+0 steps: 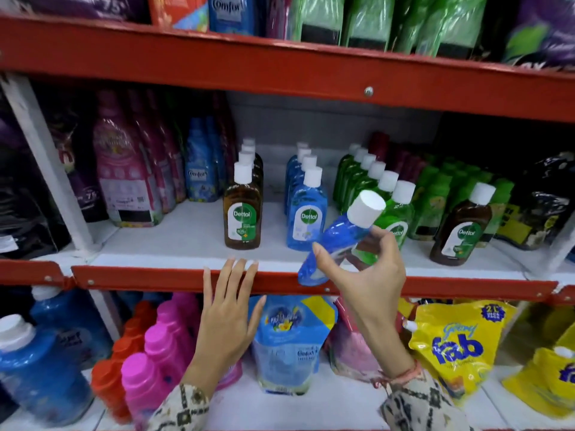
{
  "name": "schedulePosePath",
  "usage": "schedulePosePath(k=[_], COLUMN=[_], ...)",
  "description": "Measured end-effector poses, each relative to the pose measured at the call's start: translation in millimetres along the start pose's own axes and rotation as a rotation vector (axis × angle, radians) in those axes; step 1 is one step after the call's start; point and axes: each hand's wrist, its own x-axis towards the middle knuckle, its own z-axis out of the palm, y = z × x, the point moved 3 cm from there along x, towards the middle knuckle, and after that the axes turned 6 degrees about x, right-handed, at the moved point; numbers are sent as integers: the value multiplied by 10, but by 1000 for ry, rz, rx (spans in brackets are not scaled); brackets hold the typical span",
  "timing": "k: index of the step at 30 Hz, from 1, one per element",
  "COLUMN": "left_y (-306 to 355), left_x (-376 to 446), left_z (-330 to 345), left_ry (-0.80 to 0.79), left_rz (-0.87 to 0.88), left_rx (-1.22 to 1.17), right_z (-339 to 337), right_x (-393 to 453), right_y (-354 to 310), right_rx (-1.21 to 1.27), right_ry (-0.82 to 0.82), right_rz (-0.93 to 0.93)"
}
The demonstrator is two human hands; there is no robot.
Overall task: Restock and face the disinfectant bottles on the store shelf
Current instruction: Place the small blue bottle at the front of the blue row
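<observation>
Three rows of capped disinfectant bottles stand front to back on the middle shelf (174, 241), with other goods on both sides. At far left on that shelf are tall pink bottles (124, 169), then a blue Comfort bottle (200, 175) further back. Next comes the brown Dettol row (242, 209), its front bottle upright with the label facing out. Below it the left hand (227, 312) is spread flat, fingers wide and holding nothing, with the fingertips (239, 264) resting on the red front lip (155, 276) of the shelf. A bare gap of shelf separates the brown row from the blue Dettol row (306, 213), whose front bottle also faces out. Just right of that, the right hand (370, 275) grips a blue disinfectant bottle (334, 241) between thumb and fingers; the bottle is tilted, white cap (366, 209) up and to the right, base down past the shelf lip, held in front of the shelf and not standing on it. Behind it runs the green Dettol row (367, 185), partly hidden by the held bottle. Further right, a single brown Dettol bottle (460, 228) stands alone near the front, apart from its own row. On the lower shelf sit pink and blue bottles at left, a blue pouch (289, 343) in the middle and a yellow fab pouch (457, 343) at right.
</observation>
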Motion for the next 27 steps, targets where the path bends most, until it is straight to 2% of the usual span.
schedulePosePath(k=[8,19,27], left_y=[-33,-39,-24], left_x=[-24,-33,-25], left_z=[14,26,-13], left_ry=[-42,-60,-54], left_rz=[11,16,17], left_rx=[-26,-20,-9], right_z=[422,630,657], right_x=[350,407,418], right_y=[222,363,376], right_rx=[-156,-355,-351], right_ry=[-27,-67,-91], right_rz=[56,45,58])
